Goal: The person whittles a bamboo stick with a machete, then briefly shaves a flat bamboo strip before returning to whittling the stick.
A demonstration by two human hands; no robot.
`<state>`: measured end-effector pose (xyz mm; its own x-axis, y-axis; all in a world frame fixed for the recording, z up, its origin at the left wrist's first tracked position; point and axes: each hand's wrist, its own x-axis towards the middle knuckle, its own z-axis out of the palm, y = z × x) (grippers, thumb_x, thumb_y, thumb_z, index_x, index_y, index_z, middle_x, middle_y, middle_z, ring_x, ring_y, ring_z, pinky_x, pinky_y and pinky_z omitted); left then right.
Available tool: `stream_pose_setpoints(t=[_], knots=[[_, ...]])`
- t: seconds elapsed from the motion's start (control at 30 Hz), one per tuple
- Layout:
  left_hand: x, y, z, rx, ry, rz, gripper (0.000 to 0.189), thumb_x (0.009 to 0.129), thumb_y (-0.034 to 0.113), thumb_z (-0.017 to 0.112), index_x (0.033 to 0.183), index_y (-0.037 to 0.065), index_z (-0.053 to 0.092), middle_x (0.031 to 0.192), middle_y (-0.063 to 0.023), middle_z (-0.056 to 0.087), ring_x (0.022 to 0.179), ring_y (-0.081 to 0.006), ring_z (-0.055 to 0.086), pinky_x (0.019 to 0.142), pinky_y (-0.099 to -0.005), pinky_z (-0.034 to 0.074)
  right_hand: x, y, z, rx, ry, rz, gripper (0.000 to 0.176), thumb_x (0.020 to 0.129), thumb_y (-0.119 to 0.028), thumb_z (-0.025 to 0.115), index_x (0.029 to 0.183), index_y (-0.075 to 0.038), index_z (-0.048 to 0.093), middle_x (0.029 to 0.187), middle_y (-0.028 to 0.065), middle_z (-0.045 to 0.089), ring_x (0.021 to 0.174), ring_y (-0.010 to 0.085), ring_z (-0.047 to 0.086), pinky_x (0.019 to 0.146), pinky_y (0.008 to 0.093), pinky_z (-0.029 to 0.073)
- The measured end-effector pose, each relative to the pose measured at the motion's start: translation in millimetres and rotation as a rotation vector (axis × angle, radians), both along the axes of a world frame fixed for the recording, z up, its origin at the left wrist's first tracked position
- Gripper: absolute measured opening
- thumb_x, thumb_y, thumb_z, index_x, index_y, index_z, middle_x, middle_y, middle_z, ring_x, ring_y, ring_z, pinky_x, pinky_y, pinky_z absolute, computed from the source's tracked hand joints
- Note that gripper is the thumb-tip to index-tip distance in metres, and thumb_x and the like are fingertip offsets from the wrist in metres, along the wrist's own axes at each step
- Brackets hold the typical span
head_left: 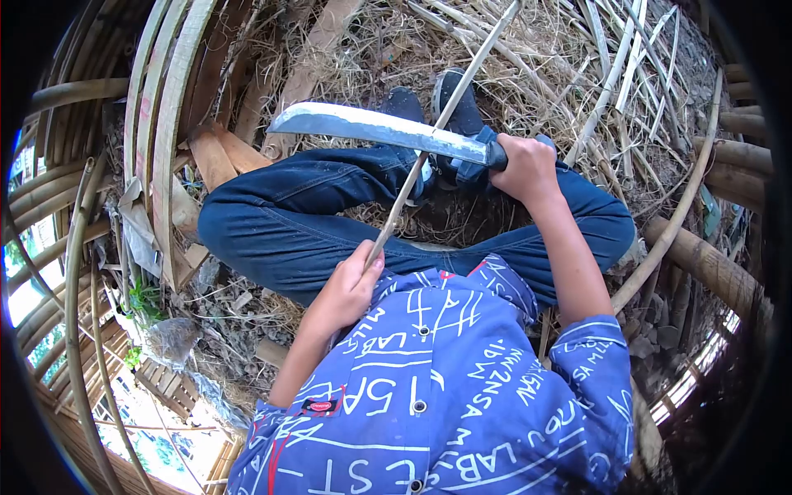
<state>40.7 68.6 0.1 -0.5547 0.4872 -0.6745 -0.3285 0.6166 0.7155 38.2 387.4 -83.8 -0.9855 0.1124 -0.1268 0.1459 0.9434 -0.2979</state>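
Note:
My right hand (529, 168) is closed round the dark handle of a machete (363, 126), whose broad blade points to the left across my shins. A long thin bamboo strip (401, 200) runs from my lap up past my shoes. My left hand (353, 286) is closed on its lower end, close to my shirt. Where the two cross, the blade overlaps the strip in this view. My folded legs in blue jeans (272, 216) lie under both, with dark shoes (459, 92) just beyond the blade.
Dry shavings and split strips (544, 49) litter the ground ahead. Long pale slats (169, 115) stand at the left beside a wooden board (309, 66). A thick bamboo pole (709, 264) lies at the right. Bamboo lattice walls (58, 190) curve round both sides, and crumpled plastic (173, 340) lies at lower left.

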Motion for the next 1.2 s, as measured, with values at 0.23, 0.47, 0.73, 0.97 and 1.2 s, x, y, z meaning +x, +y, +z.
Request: stream_pose_setpoints(t=[0.23,0.47,0.73,0.97,1.2], knots=[[3,-15,-6,-0.006,-0.054,0.025,0.014,0.098,0.013,0.046,0.095,0.000,0.049,0.075,-0.0104,0.052,0.070,-0.0151,0.048,0.067,-0.0324,0.042,3,-1,-2,-0.021,-0.020,0.011,0.025,0.059,-0.022,0.073,0.077,-0.010,0.060,0.074,0.0110,0.066,0.072,0.0326,0.067,0.065,0.0441,0.052],[5,-15,-10,0.019,-0.024,0.040,0.015,0.097,0.014,0.048,0.094,0.000,0.049,0.073,-0.0096,0.052,0.070,-0.0142,0.047,0.067,-0.0315,0.041,6,4,-3,-0.020,0.012,0.039,0.025,0.059,-0.020,0.073,0.075,-0.009,0.058,0.072,0.0107,0.066,0.071,0.0323,0.066,0.063,0.0436,0.052],[9,-22,-22,0.015,-0.046,0.044,0.016,0.098,0.016,0.048,0.093,0.000,0.050,0.073,-0.0080,0.050,0.070,-0.0130,0.045,0.066,-0.0312,0.041,14,10,-7,0.008,0.046,0.080,0.023,0.060,-0.020,0.072,0.075,-0.010,0.058,0.071,0.0096,0.065,0.069,0.0303,0.067,0.062,0.0424,0.052],[2,-21,-26,0.037,-0.229,0.117,0.017,0.098,0.015,0.049,0.092,0.000,0.049,0.075,-0.0037,0.047,0.073,-0.0103,0.042,0.067,-0.0284,0.039,46,41,-7,0.070,0.009,0.024,0.022,0.061,-0.020,0.072,0.074,-0.010,0.057,0.070,0.0089,0.064,0.068,0.0306,0.066,0.061,0.0429,0.051],[3,-24,-29,0.081,-0.162,0.074,0.008,0.099,0.013,0.046,0.095,0.006,0.049,0.073,0.0053,0.040,0.061,-0.0037,0.035,0.053,-0.0220,0.031,50,27,0,-0.018,0.048,0.001,0.019,0.062,-0.019,0.070,0.074,-0.009,0.058,0.070,0.0100,0.064,0.069,0.0319,0.065,0.061,0.0446,0.051]])
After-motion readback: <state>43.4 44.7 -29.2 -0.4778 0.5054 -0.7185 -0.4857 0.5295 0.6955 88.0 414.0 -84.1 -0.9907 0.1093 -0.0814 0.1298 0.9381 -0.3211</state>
